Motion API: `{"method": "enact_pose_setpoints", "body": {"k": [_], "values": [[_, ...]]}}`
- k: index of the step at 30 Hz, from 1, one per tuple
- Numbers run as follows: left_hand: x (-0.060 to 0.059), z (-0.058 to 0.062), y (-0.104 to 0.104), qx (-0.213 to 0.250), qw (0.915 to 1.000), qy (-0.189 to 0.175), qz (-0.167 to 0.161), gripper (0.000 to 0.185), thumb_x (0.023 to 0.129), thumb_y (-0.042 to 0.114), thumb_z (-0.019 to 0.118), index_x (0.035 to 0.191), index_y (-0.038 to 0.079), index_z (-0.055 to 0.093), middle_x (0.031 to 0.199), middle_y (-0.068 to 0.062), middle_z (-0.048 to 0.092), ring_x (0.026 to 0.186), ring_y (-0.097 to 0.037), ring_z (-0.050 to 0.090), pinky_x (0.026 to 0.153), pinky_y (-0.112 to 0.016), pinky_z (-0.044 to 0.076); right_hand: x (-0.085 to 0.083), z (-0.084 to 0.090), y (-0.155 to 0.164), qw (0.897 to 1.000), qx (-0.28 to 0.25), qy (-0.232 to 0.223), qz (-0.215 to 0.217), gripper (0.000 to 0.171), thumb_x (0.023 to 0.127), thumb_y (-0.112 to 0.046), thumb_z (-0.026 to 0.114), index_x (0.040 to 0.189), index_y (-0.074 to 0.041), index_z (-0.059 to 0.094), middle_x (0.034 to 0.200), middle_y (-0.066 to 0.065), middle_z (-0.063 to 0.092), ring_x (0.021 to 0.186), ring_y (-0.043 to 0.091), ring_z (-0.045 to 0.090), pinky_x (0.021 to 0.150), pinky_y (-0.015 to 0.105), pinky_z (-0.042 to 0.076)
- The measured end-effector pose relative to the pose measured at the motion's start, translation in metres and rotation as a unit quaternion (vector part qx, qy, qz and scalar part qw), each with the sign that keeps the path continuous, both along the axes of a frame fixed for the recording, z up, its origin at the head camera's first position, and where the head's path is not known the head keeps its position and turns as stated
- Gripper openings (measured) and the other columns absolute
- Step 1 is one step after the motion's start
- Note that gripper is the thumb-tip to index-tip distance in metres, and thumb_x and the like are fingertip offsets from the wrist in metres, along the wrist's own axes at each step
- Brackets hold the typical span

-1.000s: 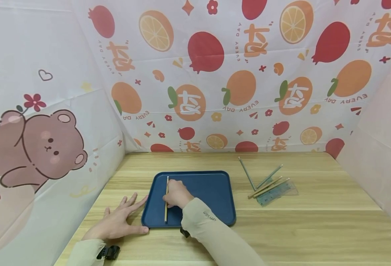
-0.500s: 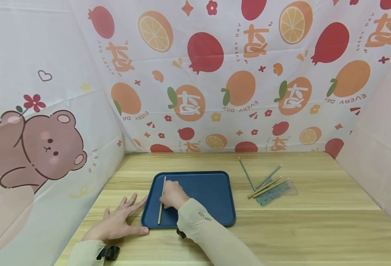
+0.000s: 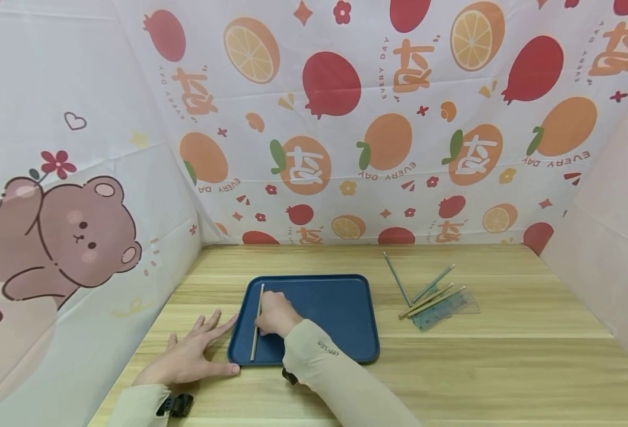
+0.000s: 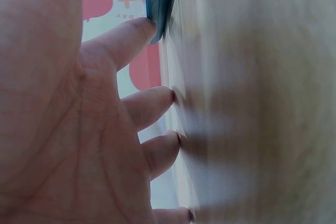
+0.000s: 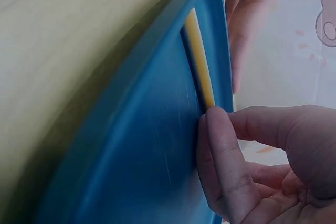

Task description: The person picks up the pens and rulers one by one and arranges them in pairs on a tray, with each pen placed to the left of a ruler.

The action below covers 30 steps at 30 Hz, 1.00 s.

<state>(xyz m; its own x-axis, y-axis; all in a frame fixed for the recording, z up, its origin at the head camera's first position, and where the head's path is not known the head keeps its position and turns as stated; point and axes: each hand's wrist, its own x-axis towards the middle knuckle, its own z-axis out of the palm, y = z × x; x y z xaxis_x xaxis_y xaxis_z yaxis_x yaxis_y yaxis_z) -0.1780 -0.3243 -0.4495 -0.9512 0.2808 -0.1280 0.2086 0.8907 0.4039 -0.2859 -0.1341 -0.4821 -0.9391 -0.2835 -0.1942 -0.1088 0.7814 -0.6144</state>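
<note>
My right grip (image 3: 277, 314) pinches a yellow pencil (image 3: 254, 345) around its middle; pencil sits inside the blue tray (image 3: 330, 302) near its left wall, running roughly front to back; my left grip (image 3: 188, 359) spread wide on bench (image 3: 479, 379), touching tray's left edge; four more pencils (image 3: 436, 302) and a ruler (image 3: 444, 311) lie off to the right

A hand could pass over the right half of the blue tray (image 3: 343, 308). On its left half the yellow pencil (image 3: 254, 344) and right hand (image 3: 275, 314) stand in the way, and the sleeve (image 3: 330, 367) crosses the near rim. The spread left hand (image 3: 193, 356) blocks the left side. Between tray and pencil pile (image 3: 426, 300), the bench (image 3: 394, 362) leaves a passage; the fruit-print sheet (image 3: 346, 201) bounds the back.
</note>
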Motion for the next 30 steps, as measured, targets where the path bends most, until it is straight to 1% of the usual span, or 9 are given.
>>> {"method": "enact_pose_setpoints", "body": {"k": [4, 7, 10, 16, 18, 20, 23, 27, 30], "values": [[0.0, 0.0, 0.0, -0.001, 1.0, 0.001, 0.0, 0.108, 0.08, 0.068, 0.086, 0.168, 0.028, 0.039, 0.174, -0.032, 0.024, 0.154, -0.071, 0.016, 0.098, -0.102, 0.006, -0.002, -0.003, -0.003, 1.0, 0.01, -0.001, 0.006, 0.019, 0.096, -0.017, 0.08, 0.082, -0.012, 0.07, 0.053, -0.004, 0.066, 0.049, 0.009, 0.066, 0.06, 0.025, 0.054], [0.0, 0.0, 0.001, -0.001, 1.0, 0.001, -0.001, 0.107, 0.08, 0.068, 0.085, 0.168, 0.029, 0.039, 0.174, -0.032, 0.024, 0.154, -0.07, 0.016, 0.098, -0.102, 0.007, 0.007, 0.01, -0.001, 1.0, -0.009, -0.004, 0.004, 0.019, 0.095, -0.012, 0.081, 0.08, -0.008, 0.069, 0.053, -0.001, 0.067, 0.049, 0.01, 0.067, 0.061, 0.026, 0.056], [0.0, 0.0, 0.002, -0.002, 1.0, 0.002, -0.002, 0.107, 0.08, 0.068, 0.085, 0.168, 0.029, 0.039, 0.174, -0.032, 0.025, 0.154, -0.07, 0.017, 0.098, -0.102, 0.007, 0.014, 0.016, -0.002, 1.0, -0.01, 0.005, 0.0, 0.015, 0.096, -0.011, 0.08, 0.085, -0.008, 0.07, 0.057, 0.0, 0.069, 0.05, 0.009, 0.068, 0.064, 0.025, 0.059], [0.0, 0.001, 0.003, -0.001, 1.0, 0.004, -0.004, 0.107, 0.08, 0.069, 0.085, 0.168, 0.028, 0.039, 0.174, -0.032, 0.024, 0.154, -0.07, 0.017, 0.098, -0.102, 0.007, 0.035, 0.042, 0.008, 0.999, -0.041, 0.011, 0.003, 0.019, 0.095, -0.008, 0.082, 0.084, -0.006, 0.067, 0.058, 0.001, 0.068, 0.05, 0.009, 0.069, 0.06, 0.022, 0.057], [0.0, 0.001, 0.003, -0.001, 1.0, 0.004, -0.004, 0.107, 0.08, 0.069, 0.085, 0.168, 0.028, 0.039, 0.174, -0.032, 0.024, 0.154, -0.07, 0.017, 0.098, -0.102, 0.007, 0.037, 0.042, 0.009, 0.999, -0.043, 0.009, 0.002, 0.018, 0.096, -0.008, 0.082, 0.085, -0.007, 0.067, 0.06, 0.001, 0.068, 0.052, 0.009, 0.07, 0.059, 0.021, 0.057], [0.001, 0.001, 0.003, -0.001, 1.0, 0.003, -0.004, 0.107, 0.08, 0.069, 0.085, 0.168, 0.028, 0.039, 0.174, -0.032, 0.025, 0.154, -0.07, 0.017, 0.098, -0.102, 0.007, 0.037, 0.043, 0.01, 0.999, -0.048, 0.004, 0.001, 0.015, 0.096, -0.009, 0.081, 0.09, -0.008, 0.067, 0.062, 0.001, 0.068, 0.055, 0.01, 0.071, 0.059, 0.021, 0.057], [0.001, 0.0, 0.002, -0.001, 1.0, 0.001, -0.002, 0.107, 0.08, 0.068, 0.085, 0.168, 0.027, 0.039, 0.174, -0.032, 0.024, 0.154, -0.071, 0.017, 0.098, -0.102, 0.007, 0.037, 0.043, 0.013, 0.998, -0.057, -0.006, 0.0, 0.015, 0.097, -0.01, 0.081, 0.107, -0.005, 0.07, 0.066, 0.002, 0.07, 0.058, 0.011, 0.073, 0.06, 0.022, 0.059], [0.001, 0.0, 0.001, 0.003, 1.0, -0.004, 0.001, 0.107, 0.081, 0.067, 0.086, 0.168, 0.027, 0.039, 0.174, -0.032, 0.023, 0.154, -0.071, 0.015, 0.098, -0.102, 0.005, 0.036, 0.042, 0.017, 0.997, -0.072, -0.018, -0.003, 0.042, 0.098, -0.011, 0.081, 0.136, -0.003, 0.067, 0.075, 0.005, 0.073, 0.06, 0.012, 0.075, 0.061, 0.024, 0.061], [0.002, 0.0, 0.001, 0.005, 1.0, -0.005, 0.002, 0.107, 0.081, 0.067, 0.086, 0.168, 0.027, 0.039, 0.174, -0.033, 0.022, 0.154, -0.071, 0.014, 0.097, -0.102, 0.005, 0.034, 0.041, 0.021, 0.996, -0.082, -0.025, -0.004, 0.054, 0.098, -0.012, 0.08, 0.147, -0.004, 0.061, 0.077, 0.005, 0.074, 0.061, 0.012, 0.075, 0.063, 0.024, 0.062]]}}
